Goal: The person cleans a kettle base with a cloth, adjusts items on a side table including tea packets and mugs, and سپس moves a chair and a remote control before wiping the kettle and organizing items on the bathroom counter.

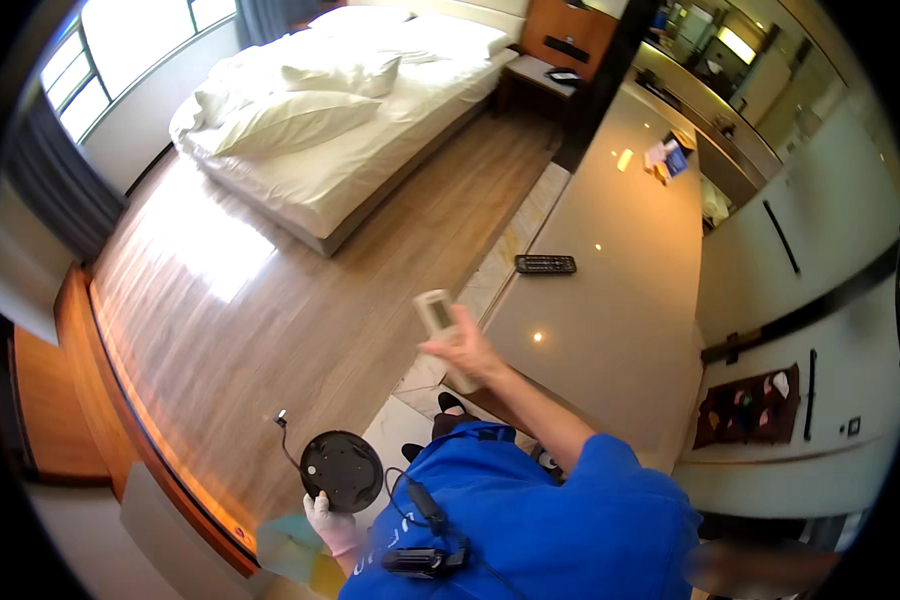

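Observation:
My right hand [469, 351], bare, grips a pale handheld remote control [436, 313] with a small display. It holds the remote above the near-left edge of the long glossy counter [622, 300]. My left hand [331, 523], in a white glove, pinches the lower rim of a round black appliance base [342, 469]. A short cord with a plug [281, 418] sticks out from the base's left side. Beside my left wrist shows a blurred teal and yellow item [289, 551]; whether the hand touches it, I cannot tell. A black remote control [545, 264] lies on the counter.
Papers and small packets [667, 159] lie at the counter's far end. A bed [330, 172] with rumpled white bedding stands across the wooden floor [292, 330]. A nightstand [540, 75] is beside it. An orange-brown wooden edge [131, 405] runs along the left.

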The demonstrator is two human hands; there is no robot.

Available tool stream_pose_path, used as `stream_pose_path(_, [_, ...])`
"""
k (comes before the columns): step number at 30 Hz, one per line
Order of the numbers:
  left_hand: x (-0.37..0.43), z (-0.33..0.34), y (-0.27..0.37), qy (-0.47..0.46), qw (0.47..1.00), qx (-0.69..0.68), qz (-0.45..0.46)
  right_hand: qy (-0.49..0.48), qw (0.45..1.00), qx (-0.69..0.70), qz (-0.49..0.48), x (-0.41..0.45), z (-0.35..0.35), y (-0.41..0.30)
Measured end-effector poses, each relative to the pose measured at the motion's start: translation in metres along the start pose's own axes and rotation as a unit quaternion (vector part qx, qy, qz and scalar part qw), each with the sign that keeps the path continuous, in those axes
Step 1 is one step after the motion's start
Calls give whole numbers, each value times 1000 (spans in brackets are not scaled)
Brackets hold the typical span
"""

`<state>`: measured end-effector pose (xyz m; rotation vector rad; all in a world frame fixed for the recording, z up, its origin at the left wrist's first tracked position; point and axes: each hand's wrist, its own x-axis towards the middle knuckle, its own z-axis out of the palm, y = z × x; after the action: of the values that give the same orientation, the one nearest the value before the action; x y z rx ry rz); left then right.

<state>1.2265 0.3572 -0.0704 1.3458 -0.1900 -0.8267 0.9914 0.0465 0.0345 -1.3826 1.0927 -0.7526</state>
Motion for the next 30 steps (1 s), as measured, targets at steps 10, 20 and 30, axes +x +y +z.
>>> stream_pose_path(10, [51,162,43,-194,979,-14,-54,213,852,-447,170,-98,-215,70])
stream_pose_path(20, [40,239,73,-187,979,36,-70,-10,996,-79,-44,28,-139,-7])
stream_pose_path(30, [53,167,82,-32,998,38,-49,-335,918,-97,-187,107,80,-31])
